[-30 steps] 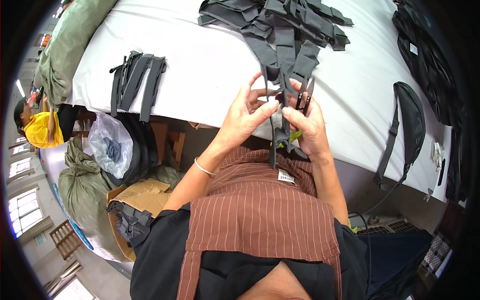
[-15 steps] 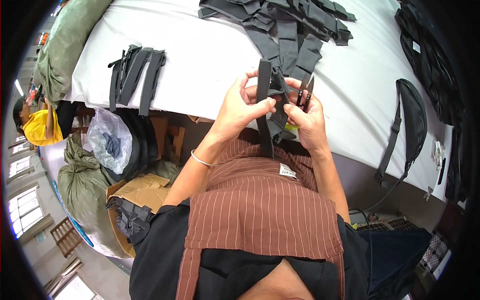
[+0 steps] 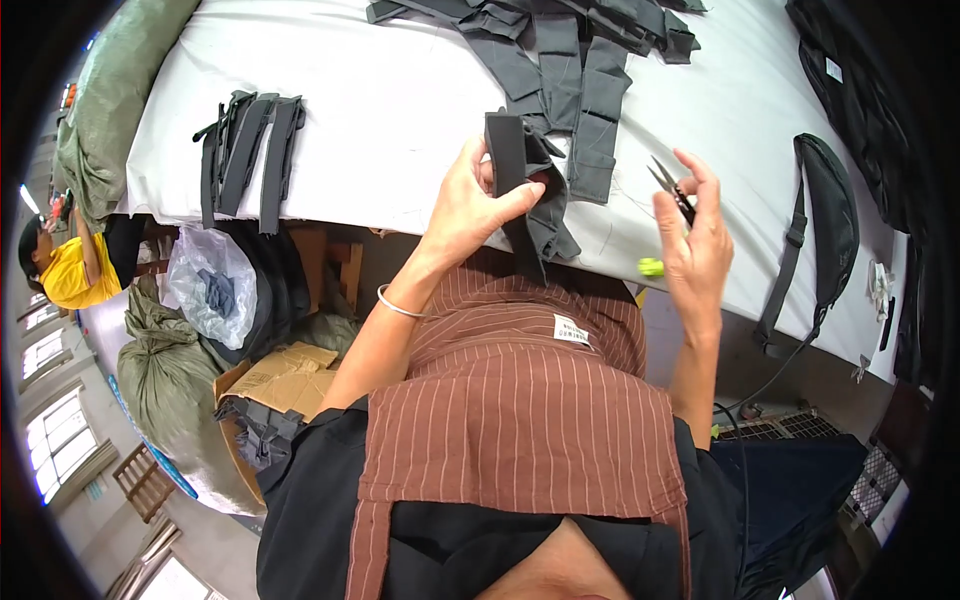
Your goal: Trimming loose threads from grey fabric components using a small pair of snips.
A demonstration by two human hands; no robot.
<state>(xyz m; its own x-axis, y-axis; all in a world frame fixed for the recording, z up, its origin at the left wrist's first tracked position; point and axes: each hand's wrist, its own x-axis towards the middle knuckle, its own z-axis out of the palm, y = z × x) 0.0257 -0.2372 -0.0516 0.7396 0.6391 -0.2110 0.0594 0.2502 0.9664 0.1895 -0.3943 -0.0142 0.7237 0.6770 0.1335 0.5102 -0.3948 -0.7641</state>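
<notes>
My left hand [image 3: 465, 210] is closed, its thumb and fingers pinching a dark grey fabric strip [image 3: 508, 155] that stands over the table's front edge. More folded grey fabric [image 3: 548, 215] hangs beside that strip, below the same grip. Off to the right, my right hand [image 3: 697, 245] is curled around small black thread snips [image 3: 678, 195], with the blades pointing up and left. The snips are apart from the fabric. A pile of folded grey fabric strips [image 3: 600, 110] spreads over the far side, one end reaching close to my left hand.
Several dark strips [image 3: 272, 165] lie at the table's left. A black waist bag [image 3: 828, 210] rests on the right. Bright yellow-green material [image 3: 651, 267] shows by the front edge. Below left are a clear plastic bag [image 3: 180, 275] and cardboard box [image 3: 290, 380]. Someone in yellow [image 3: 75, 270] is far left.
My right hand has moved right, away from the fabric, carrying the snips. My left hand still grips the strip. The view has shifted slightly.
</notes>
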